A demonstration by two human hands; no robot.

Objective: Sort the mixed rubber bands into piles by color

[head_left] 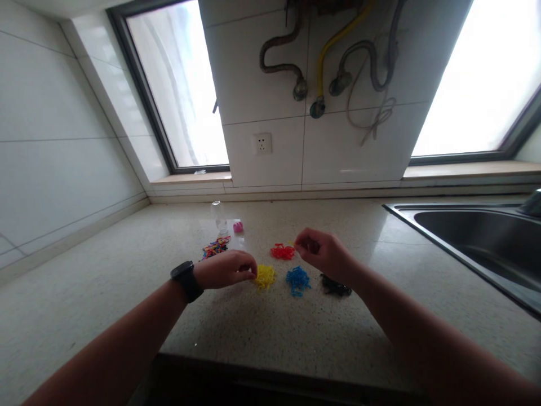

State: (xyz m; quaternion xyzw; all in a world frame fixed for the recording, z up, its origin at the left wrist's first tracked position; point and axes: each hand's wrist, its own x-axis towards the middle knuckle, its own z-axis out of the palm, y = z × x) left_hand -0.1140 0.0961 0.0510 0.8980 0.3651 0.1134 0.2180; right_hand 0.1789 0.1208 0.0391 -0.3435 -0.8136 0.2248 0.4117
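My left hand [230, 268], with a dark watch on its wrist, is at the left edge of a pile of yellow rubber bands [266, 277]. Its thumb and fingers are pinched together; what lies between them is hidden. Just right of the red rubber bands [282, 251] is my right hand [318, 248], closed in a pinch with a thin yellow rubber band [291, 243] showing at its fingertips. Blue rubber bands [298, 281] lie between the two arms. Black rubber bands [335, 285] sit partly under the right wrist. Behind my left hand is a mixed-colour pile [216, 247].
A clear bottle [218, 217] stands at the back left beside a small pink cap [238, 226]. The speckled countertop [236, 332] ends at a front edge near me. To the right is a metal sink [473, 237]. Tiled wall and windows rise behind.
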